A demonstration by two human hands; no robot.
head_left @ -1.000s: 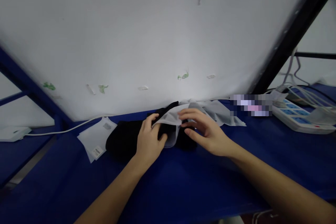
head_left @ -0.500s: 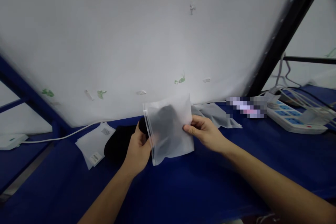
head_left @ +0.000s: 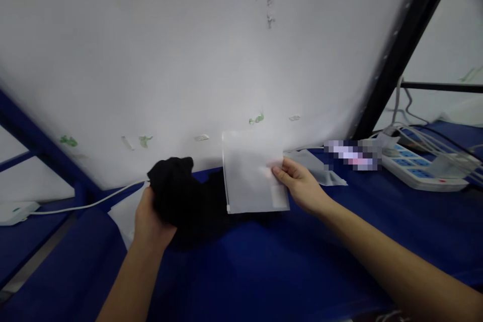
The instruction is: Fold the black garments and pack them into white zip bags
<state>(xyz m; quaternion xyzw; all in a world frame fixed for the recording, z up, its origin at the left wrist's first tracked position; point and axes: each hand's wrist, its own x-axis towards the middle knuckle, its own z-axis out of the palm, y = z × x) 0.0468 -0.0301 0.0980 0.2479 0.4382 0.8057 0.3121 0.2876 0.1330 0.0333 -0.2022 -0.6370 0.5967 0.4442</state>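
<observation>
My left hand [head_left: 151, 219] is wrapped round a bunched piece of black cloth [head_left: 175, 188], lifted above the blue surface; the fingers are mostly hidden by it. Its exact kind I cannot make out. More black fabric [head_left: 215, 216] spreads to the right, partly behind a frosted zip bag [head_left: 252, 171]. By its right edge, my right hand [head_left: 300, 183] pinches this bag between thumb and fingers. The bag is upright and looks flat, its slider at the lower left corner and a pale label-like patch at the lower right.
White sheets or bags [head_left: 126, 214] lie behind my left hand. Another frosted bag [head_left: 319, 168] rests behind my right hand. Further right are a pixelated object [head_left: 352, 155] and a power strip [head_left: 418, 166] with cables. A white wall [head_left: 169, 60] rises at the back.
My left hand has moved left, away from the bag's opening, and now holds up the black cloth. The dark shape seen through the bag is gone. The bag has shifted slightly right and hangs flatter.
</observation>
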